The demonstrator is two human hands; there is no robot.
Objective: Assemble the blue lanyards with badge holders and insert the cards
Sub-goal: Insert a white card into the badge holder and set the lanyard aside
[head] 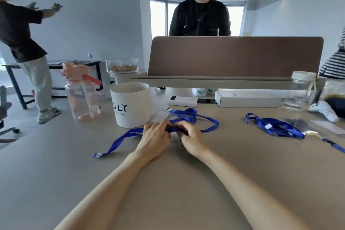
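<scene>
Both my hands are down on the table (186,183), close together, right in the middle; my left hand (155,136) has its fingers curled over the strap of the blue lanyard (123,139), and my right hand (190,136) is pinching the same strap just beside it, knuckles nearly touching. The lanyard runs out to the left from under my left hand and ends in a small white clip (98,155) lying flat on the table; on the other side it loops away behind my right hand and swings back round. Just past my fingertips sits a clear badge holder with a pale card (160,116), touching the tangle of strap; whether the card is fully inside I cannot tell. Over on the right, well apart, a second heap of blue lanyards (276,127) lies bunched up, with clear plastic sleeves (298,124) beside it. The white cup (130,104) with black lettering stands just behind my left hand; a pink water bottle (82,93) stands to its left; a white power bank (183,101) and a long white box (248,99) lie under the brown desk divider (235,56); a clear bottle with a white lid (298,93) stands far right.
</scene>
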